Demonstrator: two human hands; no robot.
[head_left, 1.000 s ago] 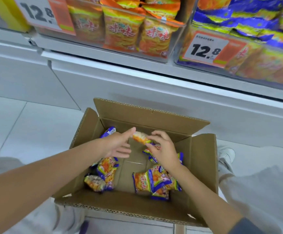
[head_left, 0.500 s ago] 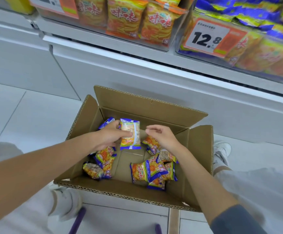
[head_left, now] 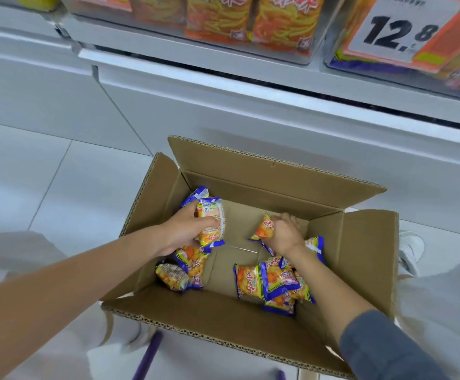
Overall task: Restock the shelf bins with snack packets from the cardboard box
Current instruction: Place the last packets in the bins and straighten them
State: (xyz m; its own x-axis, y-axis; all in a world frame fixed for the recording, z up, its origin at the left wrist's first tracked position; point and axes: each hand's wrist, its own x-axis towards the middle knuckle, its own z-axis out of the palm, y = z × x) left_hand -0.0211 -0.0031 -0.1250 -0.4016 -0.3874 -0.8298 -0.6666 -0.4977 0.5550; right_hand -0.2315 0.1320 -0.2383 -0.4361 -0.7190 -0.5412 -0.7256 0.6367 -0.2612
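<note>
- Head view, entry one: cardboard box [head_left: 368, 242], on the tiled floor in front of the shelf base. Its flaps are folded outward, so both your arms can reach its bottom.
- Left hand [head_left: 185, 231]: inside the box, near its left wall. Your fingers and thumb are clamped round a blue-and-yellow packet [head_left: 212, 220], which you hold upright above the box bottom. It looks parked in that hand so the other hand is free to gather.
- Right hand [head_left: 285, 231]: inside the box, toward its far wall, right of the middle. Your fingers are curled together on the edge of an orange packet [head_left: 264, 227], which lies on the box bottom. The step in hand appears to be picking this one up.
- Right pile [head_left: 264, 281]: loose packets overlapping in the box's near-right part, under your right forearm.
- Left pile [head_left: 182, 270]: a few packets against the box's left wall, just below your left hand.
- Shelf bins [head_left: 250, 23]: above and beyond the box's far flap, clear-fronted and already holding packets. A price tag [head_left: 396, 31] hangs on the right one. These are where the packets go.
- Judgement: much of the box bottom is bare, so the stock is probably mostly moved and a few handfuls remain. The film wrappers look slippery, so keep a firm pinch when you lift.
</note>
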